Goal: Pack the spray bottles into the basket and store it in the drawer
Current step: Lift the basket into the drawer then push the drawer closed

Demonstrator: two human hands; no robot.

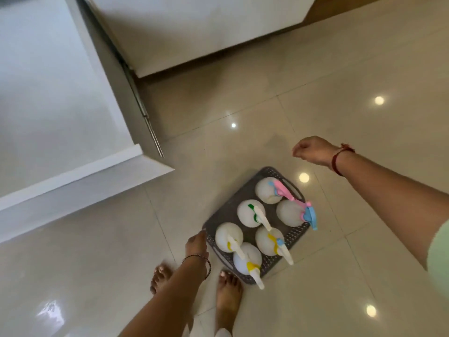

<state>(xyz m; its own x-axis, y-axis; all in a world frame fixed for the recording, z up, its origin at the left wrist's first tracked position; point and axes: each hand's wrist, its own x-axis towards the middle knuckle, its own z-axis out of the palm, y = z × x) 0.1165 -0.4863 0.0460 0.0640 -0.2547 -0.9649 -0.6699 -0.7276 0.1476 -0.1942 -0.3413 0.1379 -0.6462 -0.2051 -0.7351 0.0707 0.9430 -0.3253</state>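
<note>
Basket (295, 237) and load stand on the glossy floor tiles (340, 117), just right of the open white drawer (85, 181) and directly ahead of our feet. Six spray bottles (250, 212) stand upright inside it, so we judge packing complete and the lift into the drawer as the step in hand.

Left hand (196, 242) reaches down to the basket's near-left corner; the fingers point away from the camera, and we cannot tell whether they grip the rim or only touch it. Right hand (313, 150) hangs above the floor beyond the far-right side, fingers loosely curled, holding nothing.

Handling: the perforated plastic walls probably flex under load. The bottles may carry liquid, so we expect noticeable weight and a top-heavy load. We recommend taking hold at two opposite sides, using the handle slot (295, 188) on the far end, and keeping the basket level.
</note>
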